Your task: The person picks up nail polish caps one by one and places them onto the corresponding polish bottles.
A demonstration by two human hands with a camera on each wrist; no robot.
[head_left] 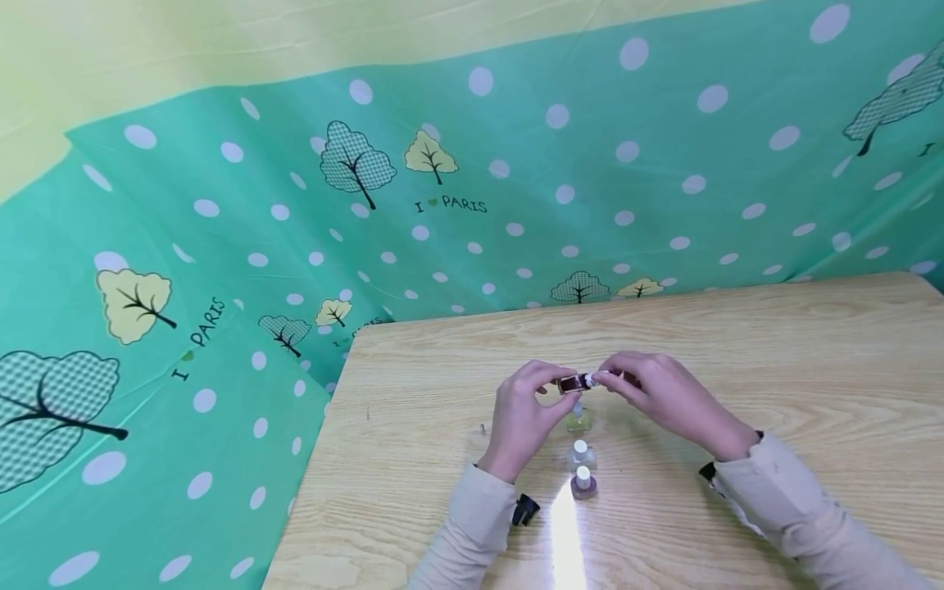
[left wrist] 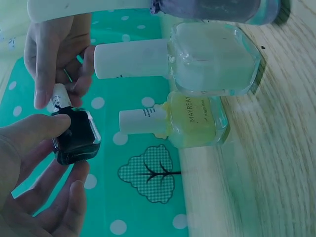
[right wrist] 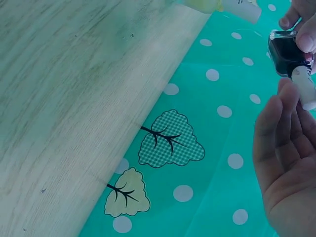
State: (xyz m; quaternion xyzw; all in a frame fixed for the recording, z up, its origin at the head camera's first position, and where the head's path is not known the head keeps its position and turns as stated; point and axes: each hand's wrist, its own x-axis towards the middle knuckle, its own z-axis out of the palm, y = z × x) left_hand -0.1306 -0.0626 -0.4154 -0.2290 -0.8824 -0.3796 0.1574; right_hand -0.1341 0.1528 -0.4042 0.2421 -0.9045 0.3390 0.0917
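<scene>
My left hand point(head_left: 522, 414) holds a small glass nail polish bottle point(left wrist: 76, 136) of dark polish between thumb and fingers, tilted on its side above the table. From the other side my right hand point(head_left: 667, 393) pinches its white cap point(right wrist: 305, 91). Cap and bottle appear joined in both wrist views. Under the hands stands a yellow nail polish bottle point(left wrist: 195, 121) with a white cap. Nearer the body come a milky-white nail polish bottle point(left wrist: 217, 59) and a purple one point(head_left: 583, 489), both upright with white caps.
The wooden table point(head_left: 413, 492) reaches back to a green dotted cloth point(head_left: 472, 270) with printed trees, which also hangs along the left side. A bright streak of light point(head_left: 566, 537) falls on the table in front of the purple bottle.
</scene>
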